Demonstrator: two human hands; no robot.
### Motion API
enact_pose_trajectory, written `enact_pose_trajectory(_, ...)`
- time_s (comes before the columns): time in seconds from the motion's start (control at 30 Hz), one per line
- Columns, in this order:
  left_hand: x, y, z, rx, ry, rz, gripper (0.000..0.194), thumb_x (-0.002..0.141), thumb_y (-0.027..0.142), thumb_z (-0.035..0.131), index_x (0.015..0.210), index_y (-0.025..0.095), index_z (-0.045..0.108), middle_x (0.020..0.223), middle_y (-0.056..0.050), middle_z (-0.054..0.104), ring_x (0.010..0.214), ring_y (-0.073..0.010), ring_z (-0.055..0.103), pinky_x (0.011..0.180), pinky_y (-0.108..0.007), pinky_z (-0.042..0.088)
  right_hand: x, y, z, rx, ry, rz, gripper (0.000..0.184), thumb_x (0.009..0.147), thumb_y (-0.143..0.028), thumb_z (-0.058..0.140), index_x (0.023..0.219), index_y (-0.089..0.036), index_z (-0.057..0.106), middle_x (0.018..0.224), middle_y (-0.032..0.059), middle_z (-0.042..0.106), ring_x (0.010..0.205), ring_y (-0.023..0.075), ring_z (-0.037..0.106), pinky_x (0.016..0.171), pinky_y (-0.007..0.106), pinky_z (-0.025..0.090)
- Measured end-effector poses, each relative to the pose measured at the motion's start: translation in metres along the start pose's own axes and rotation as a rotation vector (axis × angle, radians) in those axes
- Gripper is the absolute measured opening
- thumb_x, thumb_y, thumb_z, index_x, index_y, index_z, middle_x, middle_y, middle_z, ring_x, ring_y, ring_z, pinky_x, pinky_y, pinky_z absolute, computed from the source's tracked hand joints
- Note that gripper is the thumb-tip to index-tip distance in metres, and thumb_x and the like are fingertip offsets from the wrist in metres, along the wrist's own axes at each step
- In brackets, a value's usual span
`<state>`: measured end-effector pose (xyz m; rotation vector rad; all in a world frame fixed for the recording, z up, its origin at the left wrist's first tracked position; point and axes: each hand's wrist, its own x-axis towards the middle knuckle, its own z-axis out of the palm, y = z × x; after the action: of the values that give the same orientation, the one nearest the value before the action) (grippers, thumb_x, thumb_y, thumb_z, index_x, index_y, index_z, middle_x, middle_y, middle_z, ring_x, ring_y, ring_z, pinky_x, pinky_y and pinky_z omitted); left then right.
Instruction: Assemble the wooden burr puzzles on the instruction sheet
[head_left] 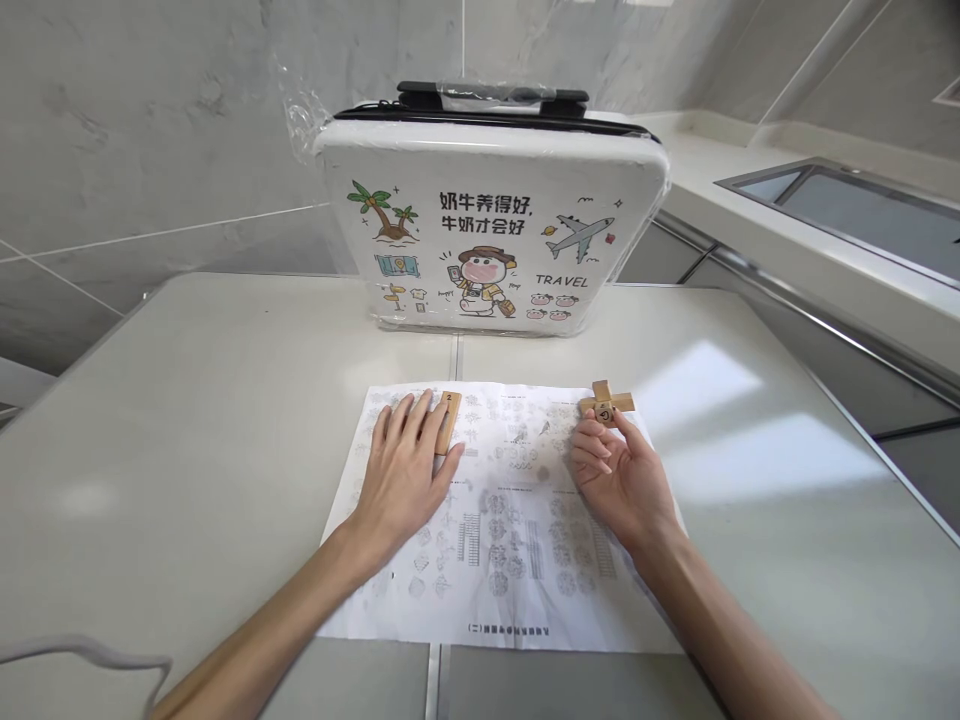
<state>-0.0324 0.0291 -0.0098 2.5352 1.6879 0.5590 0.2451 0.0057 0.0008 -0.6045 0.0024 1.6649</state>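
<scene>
Wood, pale and smooth-cut, lay in two places: a bar marked "2" (450, 410) on the printed diagram sheet (585, 622), and a cross-shaped cluster of wooden puzzle bars (606, 404) at the sheet's far right corner. The right hand (628, 485), palm up with its fingers curled, pinched that cluster between thumb and fingertips. The left hand (399, 470) lay palm down, nearly flat, its fingers loosely spread, the index finger against the bar without gripping it.

The work looked partly done: bars were already crossed together at the right, while the marked one was not yet joined. Whether it belonged with them could not be told.

The sheet's heading was upside down to the person. Beneath it stretched a pale, glossy table (187, 450) with a central seam. A plastic-wrapped white suitcase (487, 160) stood at the far edge, before a grey tiled wall (172, 120); a white countertop (705, 175) ran along the right.
</scene>
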Motion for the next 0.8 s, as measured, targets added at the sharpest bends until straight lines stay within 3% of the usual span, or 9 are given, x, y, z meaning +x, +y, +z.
enact_pose_trajectory(0.33,-0.0011,0.0009,-0.0007,-0.014,-0.043,-0.006,0.059,0.113,0.043,0.042,0.166,0.018,0.040,0.170,-0.014,0.047,0.161,-0.0374,0.037,0.132,-0.064,0.031,-0.0047,0.0087,0.0071,-0.151,-0.014,0.065,0.024,0.088,-0.019,0.084,0.092,-0.021,0.061,0.072,-0.0071,0.045,0.055,0.0070,0.043,0.045,0.018,0.046)
enact_pose_trajectory(0.53,-0.0010,0.0011,-0.0008,-0.027,-0.057,0.004,0.058,0.113,0.042,0.041,0.168,0.023,0.037,0.171,-0.012,0.046,0.162,-0.0366,0.035,0.132,-0.065,0.031,-0.0051,0.0088,0.0093,-0.202,-0.002,0.069,0.024,0.087,-0.019,0.084,0.089,-0.022,0.061,0.071,-0.0067,0.045,0.055,0.0082,0.043,0.044,0.019,0.045)
enact_pose_trajectory(0.8,-0.0023,0.0044,-0.0008,-0.062,-0.057,0.110,0.060,0.113,0.039,0.045,0.170,0.028,0.032,0.170,-0.009,0.047,0.162,-0.0350,0.036,0.130,-0.065,0.034,-0.0045,0.0095,0.0083,-0.237,-0.013,0.082,0.024,0.086,-0.020,0.086,0.089,-0.021,0.062,0.072,-0.0066,0.047,0.054,0.0077,0.043,0.044,0.019,0.045)
